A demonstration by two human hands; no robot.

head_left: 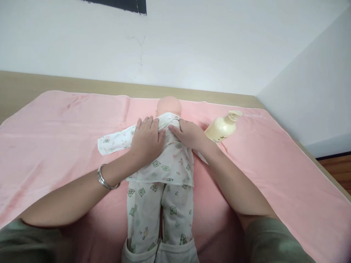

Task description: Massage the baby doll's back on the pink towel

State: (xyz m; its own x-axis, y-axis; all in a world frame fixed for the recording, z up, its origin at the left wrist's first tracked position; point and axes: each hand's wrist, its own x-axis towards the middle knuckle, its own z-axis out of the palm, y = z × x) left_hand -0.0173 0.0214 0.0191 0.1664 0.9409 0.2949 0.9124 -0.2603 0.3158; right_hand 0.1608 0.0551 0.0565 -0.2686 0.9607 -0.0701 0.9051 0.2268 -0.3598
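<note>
A baby doll (169, 106) lies on the pink mat, its head pointing away from me. It wears a white patterned top (175, 164) and matching trousers (145, 212) with small green animal prints. My left hand (148, 140) rests flat on the left side of the doll's chest, fingers stretched out. On the other side of the chest, my right hand (192, 135) lies with its thumb extended over the cloth; its other fingers show only in part. One sleeve (113, 141) of the top spreads out to the left. The doll's face is hidden from view.
A cream pump bottle (222, 128) lies tilted on the pink mat (263, 164), right of the doll. The mat covers most of a wooden surface (16, 86), which meets a white wall (192, 47) at the back. Another wall stands at the right.
</note>
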